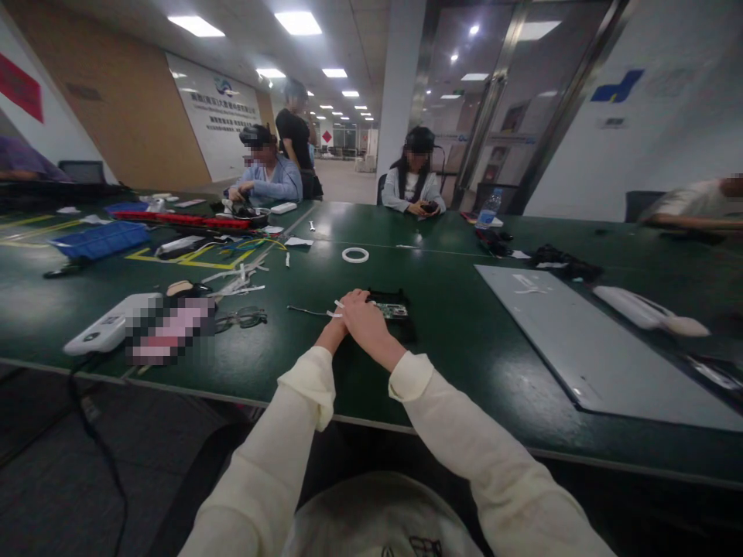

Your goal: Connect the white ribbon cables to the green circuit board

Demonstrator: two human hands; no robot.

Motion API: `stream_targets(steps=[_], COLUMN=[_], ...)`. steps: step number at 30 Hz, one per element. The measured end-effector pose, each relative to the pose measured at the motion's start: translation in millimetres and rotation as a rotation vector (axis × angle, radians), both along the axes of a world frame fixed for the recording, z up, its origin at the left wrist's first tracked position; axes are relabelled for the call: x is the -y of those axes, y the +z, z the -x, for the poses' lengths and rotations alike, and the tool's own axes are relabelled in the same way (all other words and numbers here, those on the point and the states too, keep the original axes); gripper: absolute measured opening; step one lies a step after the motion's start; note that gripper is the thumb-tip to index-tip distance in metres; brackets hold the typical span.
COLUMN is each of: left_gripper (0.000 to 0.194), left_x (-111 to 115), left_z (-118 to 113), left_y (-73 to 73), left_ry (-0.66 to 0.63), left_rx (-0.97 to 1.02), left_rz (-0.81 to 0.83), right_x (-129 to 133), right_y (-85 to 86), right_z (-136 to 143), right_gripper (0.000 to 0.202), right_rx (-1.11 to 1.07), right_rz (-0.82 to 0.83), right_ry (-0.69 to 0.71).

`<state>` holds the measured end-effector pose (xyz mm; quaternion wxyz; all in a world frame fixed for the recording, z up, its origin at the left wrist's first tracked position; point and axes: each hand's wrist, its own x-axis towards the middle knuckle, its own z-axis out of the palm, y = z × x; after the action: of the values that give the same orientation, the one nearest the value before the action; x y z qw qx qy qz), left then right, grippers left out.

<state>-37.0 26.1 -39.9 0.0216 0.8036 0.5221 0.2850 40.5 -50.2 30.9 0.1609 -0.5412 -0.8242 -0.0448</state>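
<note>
The circuit board (395, 311) lies beside my right hand (368, 323), toward the table's (446, 356) right edge; what that hand or my overlapped left hand (335, 331) pinches, I cannot tell.

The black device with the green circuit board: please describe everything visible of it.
The black device looks like plastic, with a dark edge along its far side and an exposed green circuit board bearing pale parts. It sits on or just above the green table. The right hand and left hand cover its left part; their exact grip is hidden.
</note>
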Motion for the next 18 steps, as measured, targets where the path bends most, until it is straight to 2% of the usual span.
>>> stream_targets(steps=[3,6,11,13,15,18], left_gripper=[0.027,0.027,0.026,0.025,0.026,0.028], left_x=[-3,-6,-4,-1,1,4], left_z=[-4,-4,-1,-2,-4,-6], left_y=[-1.8,1.5,13.6,17.1,19.1,20.5], left_ry=[0.039,0.04,-0.015,-0.024,-0.017,0.02], left_rx=[-0.095,-0.117,-0.108,-0.094,-0.077,-0.073], left_rz=[0.002,0.042,0.127,0.117,0.093,0.09], right_x=[5,7,15,13,-1,-43], right_y=[-0.9,2.1,16.7,25.4,32.2,32.7], right_z=[2,-2,-23,-45,-79,-159], right_gripper=[0.036,0.036,0.039,0.04,0.04,0.039], right_rx=[0.14,0.196,0.126,0.027,-0.097,-0.346], right_rz=[-0.082,-0.044,0.024,0.06,0.119,0.248], right_ry=[-0.048,-0.045,-0.015,0.001,-0.012,-0.077])
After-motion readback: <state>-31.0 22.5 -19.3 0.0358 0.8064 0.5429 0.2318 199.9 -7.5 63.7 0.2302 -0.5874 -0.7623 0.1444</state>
